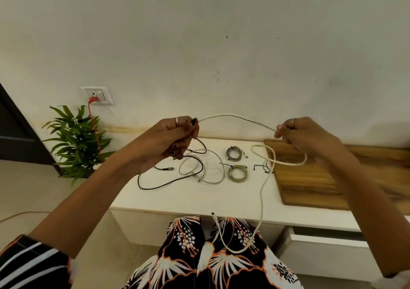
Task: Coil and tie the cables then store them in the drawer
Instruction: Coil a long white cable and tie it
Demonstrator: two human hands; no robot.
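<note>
Cream braided cable (235, 117): long, slack, plug end dangling; stretched in air above white tabletop (177, 197) between left hand (175, 137) and right hand (304, 137), fingers of both curled around it; two tied coils (237, 172) on tabletop

A potted plant (76, 142) with long green leaves stands on the pale floor (55, 188) just beyond the left end of the white cabinet top. Above it, a white wall socket (97, 95) is set in the cream wall (221, 33), with a red plug (93, 99) in it and a red cord running down behind the leaves. A wooden board (332, 177) covers the right part of the cabinet top. A dark door frame (15, 133) stands at far left.
</note>
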